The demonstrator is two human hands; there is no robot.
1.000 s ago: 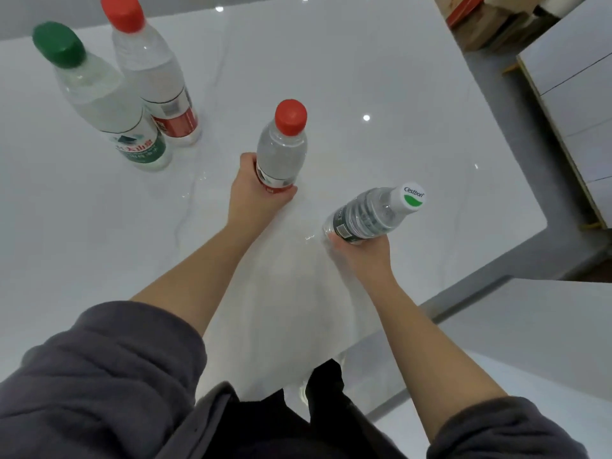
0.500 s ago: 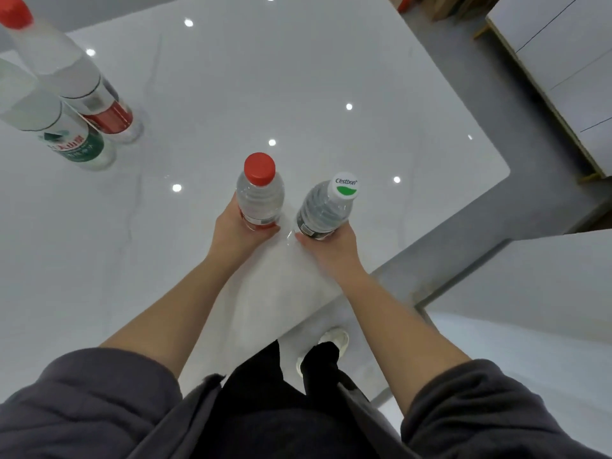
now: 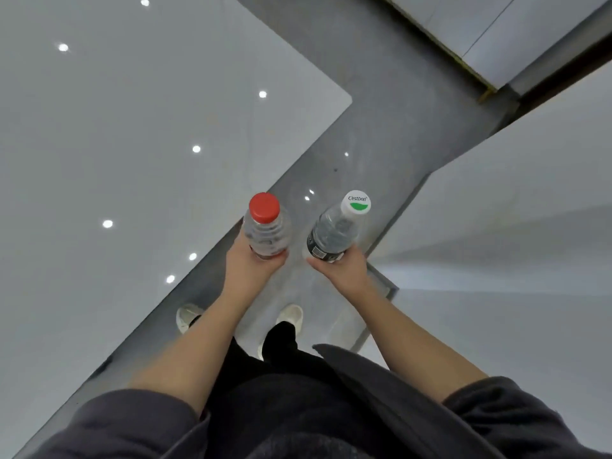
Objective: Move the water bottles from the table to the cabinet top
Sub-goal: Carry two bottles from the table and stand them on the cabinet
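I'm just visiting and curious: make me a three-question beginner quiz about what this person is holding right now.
1. True or false: the left hand holds the red-capped bottle.
2. What colour is the cap of the bottle in the right hand?
3. Multiple choice: the bottles are now A) standing on the table, B) lifted over the floor, C) lying on their sides.

Key: 1. True. 2. White with a green mark; that is the white-capped bottle. 3. B.
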